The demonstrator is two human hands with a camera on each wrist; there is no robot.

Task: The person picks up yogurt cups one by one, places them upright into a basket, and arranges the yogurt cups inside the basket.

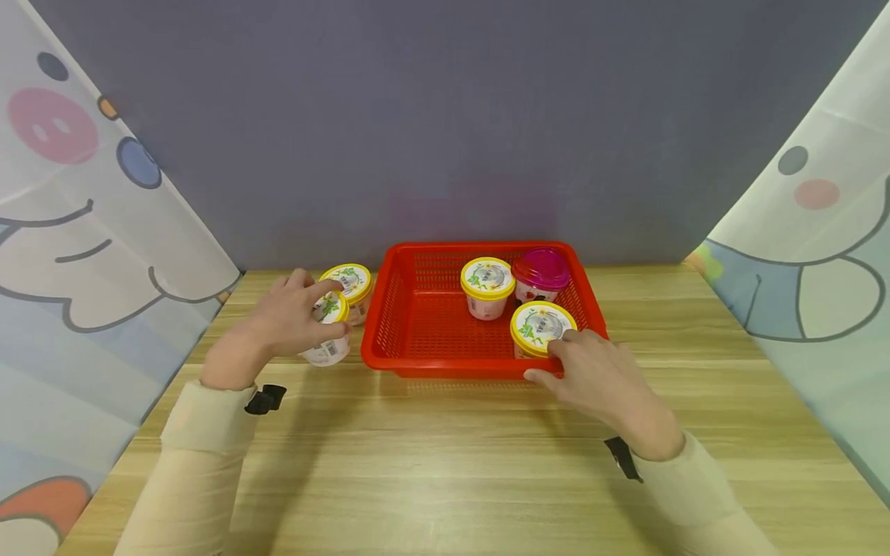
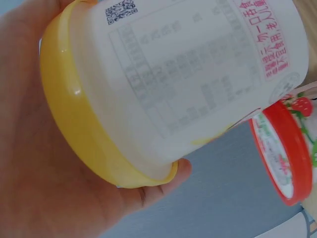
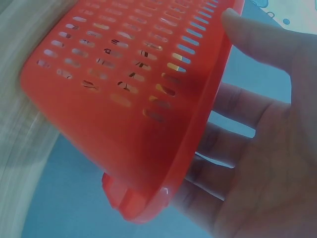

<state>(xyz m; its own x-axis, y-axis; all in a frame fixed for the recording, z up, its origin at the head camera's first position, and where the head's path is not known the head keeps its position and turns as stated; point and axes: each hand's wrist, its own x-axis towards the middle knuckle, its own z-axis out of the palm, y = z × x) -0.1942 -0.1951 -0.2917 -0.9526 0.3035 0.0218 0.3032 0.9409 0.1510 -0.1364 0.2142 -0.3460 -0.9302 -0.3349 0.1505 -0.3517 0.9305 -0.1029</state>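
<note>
My left hand (image 1: 295,313) holds an ice cream cup (image 2: 183,69) by its yellow lid, thumb and fingers round the rim, left of the basket. Right behind it stands another cup (image 1: 358,279) with a yellow-edged lid. The left wrist view also shows a red-lidded cup (image 2: 292,153) with a strawberry print beyond the held one. At the front right of the red plastic basket (image 1: 431,364), my right hand (image 1: 598,371) grips the rim, thumb outside and fingers over the inner side. Close by its fingers, inside, is a yellow-lidded cup (image 1: 542,328).
Further back in the basket stand another yellow-lidded cup (image 1: 487,279) and a cup with a magenta lid (image 1: 541,270). The basket is on a wooden table (image 1: 417,471), near a grey back wall (image 1: 445,139). Cartoon-printed curtains (image 1: 83,324) flank both sides.
</note>
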